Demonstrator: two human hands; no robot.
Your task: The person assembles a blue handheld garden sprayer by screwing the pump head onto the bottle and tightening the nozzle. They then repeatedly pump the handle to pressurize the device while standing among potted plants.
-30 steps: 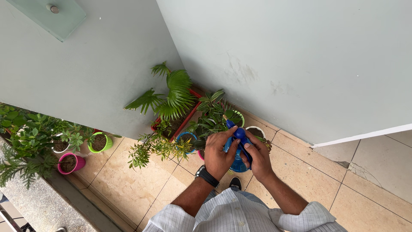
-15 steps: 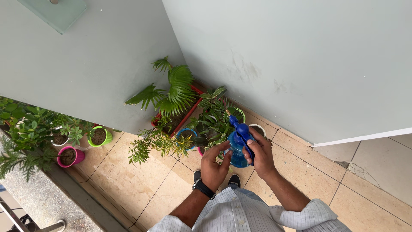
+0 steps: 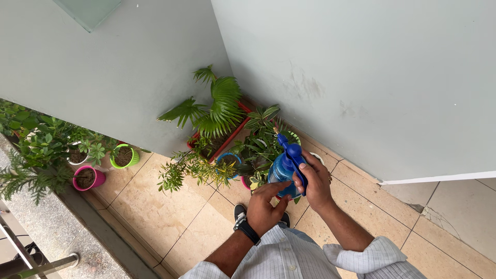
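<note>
A blue spray bottle (image 3: 283,168) with a dark blue trigger head is held upright in front of me, its nozzle towards the corner plants. My right hand (image 3: 313,182) is wrapped around its neck and trigger. Just below the bottle's base is my left hand (image 3: 265,206), wearing a black wristwatch, fingers loosely curled and fingertips near the bottle; whether they touch it is unclear. A cluster of potted plants (image 3: 227,134) fills the wall corner under the bottle, among them a fan palm (image 3: 219,106) in a red pot.
Pale green walls (image 3: 361,77) meet in a corner ahead. Pink (image 3: 88,178), green (image 3: 124,156) and white small pots stand at the left beside leafy shrubs (image 3: 31,155). Beige floor tiles (image 3: 155,217) lie below, with my black shoes visible. A metal railing (image 3: 31,261) is at bottom left.
My left hand has slid down off the bottle's side to below its base. The view has shifted slightly to the left and down.
</note>
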